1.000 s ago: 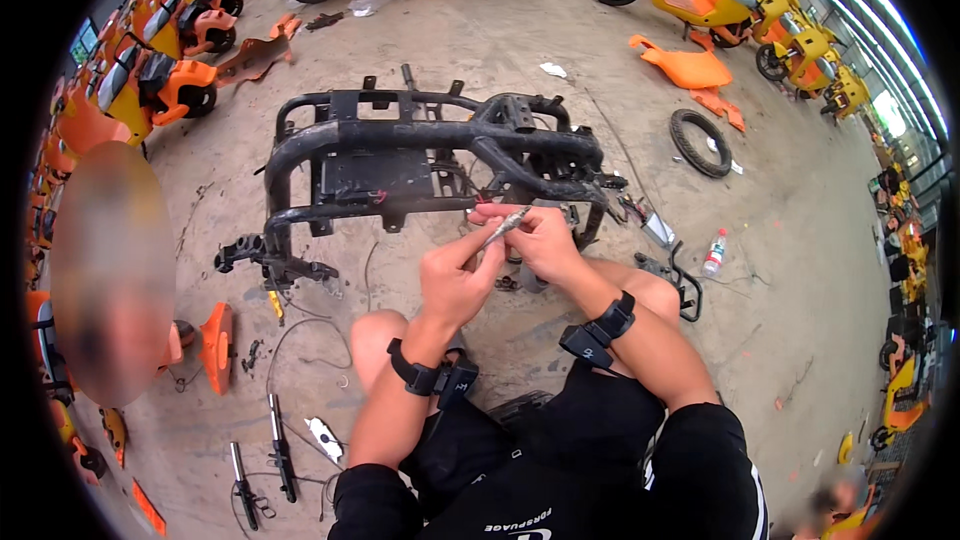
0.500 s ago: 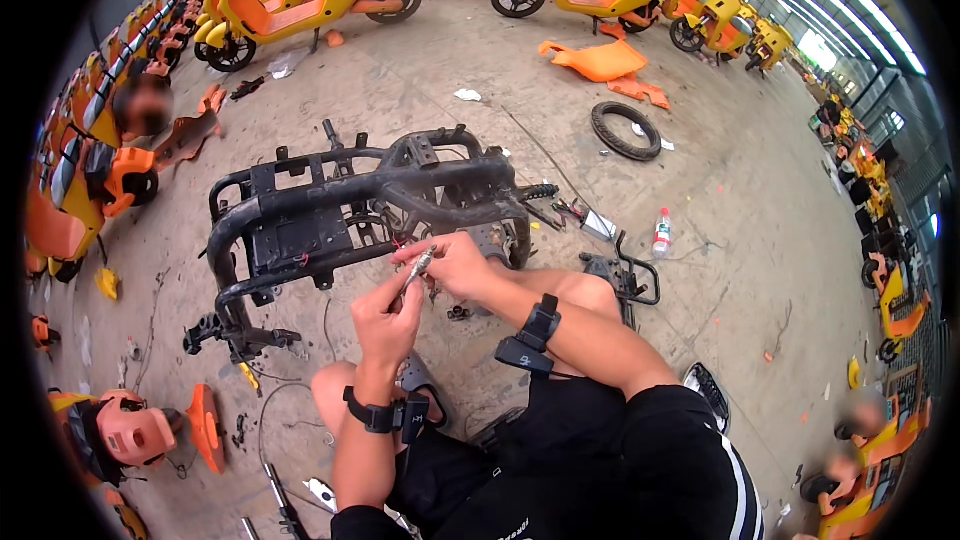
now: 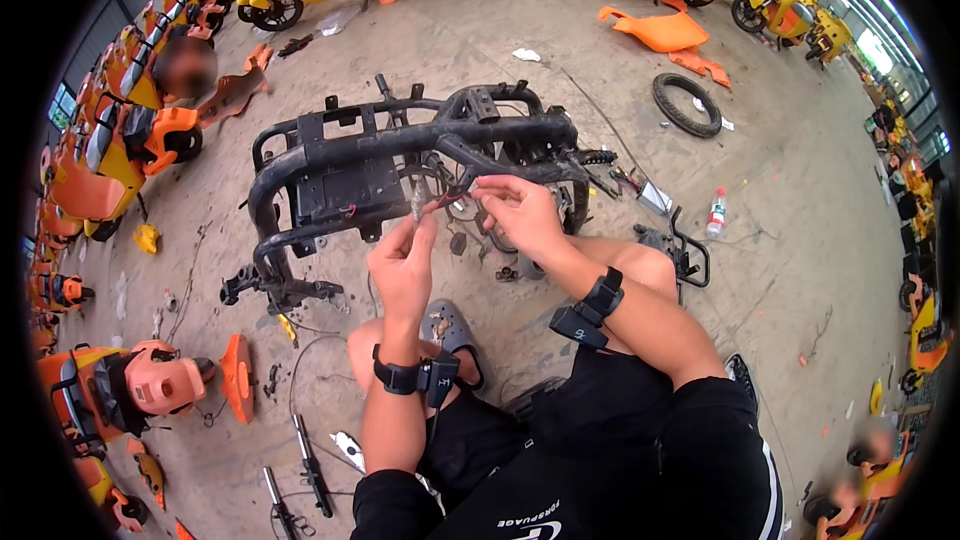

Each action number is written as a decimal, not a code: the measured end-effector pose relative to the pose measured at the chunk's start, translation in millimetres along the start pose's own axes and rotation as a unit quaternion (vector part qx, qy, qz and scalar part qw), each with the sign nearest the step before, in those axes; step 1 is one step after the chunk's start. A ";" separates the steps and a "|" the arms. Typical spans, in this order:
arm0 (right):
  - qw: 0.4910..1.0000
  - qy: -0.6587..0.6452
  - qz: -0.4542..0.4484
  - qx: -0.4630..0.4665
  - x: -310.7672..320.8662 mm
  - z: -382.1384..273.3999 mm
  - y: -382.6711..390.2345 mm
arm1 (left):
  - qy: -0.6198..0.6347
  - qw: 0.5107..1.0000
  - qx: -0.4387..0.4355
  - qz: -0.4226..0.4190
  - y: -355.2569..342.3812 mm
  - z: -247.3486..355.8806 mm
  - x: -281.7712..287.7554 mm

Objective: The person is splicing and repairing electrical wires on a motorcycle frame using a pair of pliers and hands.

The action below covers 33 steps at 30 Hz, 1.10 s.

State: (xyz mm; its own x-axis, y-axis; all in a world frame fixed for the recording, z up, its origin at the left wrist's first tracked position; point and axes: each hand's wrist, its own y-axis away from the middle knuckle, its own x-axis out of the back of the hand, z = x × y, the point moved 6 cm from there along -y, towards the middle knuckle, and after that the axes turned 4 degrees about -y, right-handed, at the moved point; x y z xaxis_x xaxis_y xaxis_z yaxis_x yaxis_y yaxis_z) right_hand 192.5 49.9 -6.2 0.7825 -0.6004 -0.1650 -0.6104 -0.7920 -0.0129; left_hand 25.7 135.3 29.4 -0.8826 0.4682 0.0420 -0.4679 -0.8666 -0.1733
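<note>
My left hand [image 3: 402, 265] was pinched shut on a small grey metal part [image 3: 417, 198], held upright just above my fingertips. My right hand [image 3: 522, 215] sat just beside it, fingers closed on thin red wires [image 3: 452, 198] running between the two hands. Both hung directly in front of the stripped black scooter frame [image 3: 400, 155], which lay on the concrete floor [image 3: 780, 240], with a loose tyre [image 3: 686, 105] and orange panels [image 3: 660, 32] well beyond, toward the far right.

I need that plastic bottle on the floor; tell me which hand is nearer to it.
Right. The right hand is at the black frame, bottle off to its right; the left hand lies farther left.
</note>
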 end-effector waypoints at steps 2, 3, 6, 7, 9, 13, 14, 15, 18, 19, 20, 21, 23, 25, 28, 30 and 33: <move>0.999 0.032 -0.002 0.020 -2.0 -4.5 2.7 | 0.046 0.998 0.042 -0.013 -1.6 -2.3 -1.6; 0.997 0.060 -0.003 0.039 -0.4 -9.7 0.3 | 0.073 0.995 0.058 -0.019 -3.8 -1.1 -3.8; 0.990 0.131 -0.013 0.052 0.4 -17.1 0.3 | 0.094 0.992 0.086 -0.013 -3.1 -2.2 -2.9; 0.993 0.109 -0.022 0.045 0.3 -21.0 -3.3 | 0.092 0.992 0.086 -0.007 -4.1 -1.9 -3.0; 0.997 0.060 -0.041 0.026 -1.3 -26.0 -8.6 | 0.085 0.992 0.089 0.006 -5.1 -4.4 -1.8; 0.993 0.072 -0.098 0.010 -8.1 -42.5 -32.2 | 0.148 0.981 0.121 0.020 -8.1 -3.9 -7.7; 0.992 0.072 -0.105 0.016 -11.9 -45.0 -36.4 | 0.157 0.980 0.122 0.015 -9.0 -3.9 -6.5; 0.991 0.072 -0.110 0.020 -14.5 -47.3 -38.2 | 0.167 0.978 0.126 0.008 -9.0 -5.1 -6.2; 0.990 0.086 -0.099 0.055 -23.7 -51.4 -33.6 | 0.186 0.972 0.141 0.001 -8.4 -7.5 -3.6; 0.988 0.104 -0.093 0.073 -27.2 -51.0 -27.9 | 0.190 0.971 0.147 -0.001 -8.4 -7.9 -2.5; 0.984 0.123 -0.086 0.092 -30.9 -51.7 -22.4 | 0.199 0.968 0.152 -0.001 -8.7 -8.0 -1.0; 0.984 0.120 -0.095 0.089 -35.3 -52.7 -16.9 | 0.208 0.965 0.159 -0.004 -8.1 -8.0 -0.5; 0.972 0.142 -0.117 0.149 -49.3 -59.3 -4.9 | 0.212 0.962 0.172 -0.009 -6.0 -9.2 2.1; 0.963 0.150 -0.122 0.190 -57.8 -65.8 -0.6 | 0.212 0.961 0.177 -0.015 -5.0 -8.0 -1.1; 0.956 0.169 -0.081 0.227 -52.1 -59.2 -6.8 | 0.202 0.959 0.200 -0.013 -6.2 -3.4 -12.0; 0.964 0.159 -0.081 0.198 -53.1 -51.8 -10.4 | 0.137 0.975 0.174 0.003 -7.5 -10.0 -9.0; 0.979 0.063 -0.093 0.170 -63.0 -43.0 -13.1 | 0.128 0.972 0.193 0.038 -4.6 -14.0 -1.1</move>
State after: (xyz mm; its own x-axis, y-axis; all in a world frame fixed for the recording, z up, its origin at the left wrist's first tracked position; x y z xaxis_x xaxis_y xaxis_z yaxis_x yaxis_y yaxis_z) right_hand 156.4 93.3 46.8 0.8794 -0.4761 -0.0052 -0.4456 -0.8190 -0.3616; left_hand 29.5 141.2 16.3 -0.8985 0.3852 -0.2106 -0.4272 -0.8776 0.2177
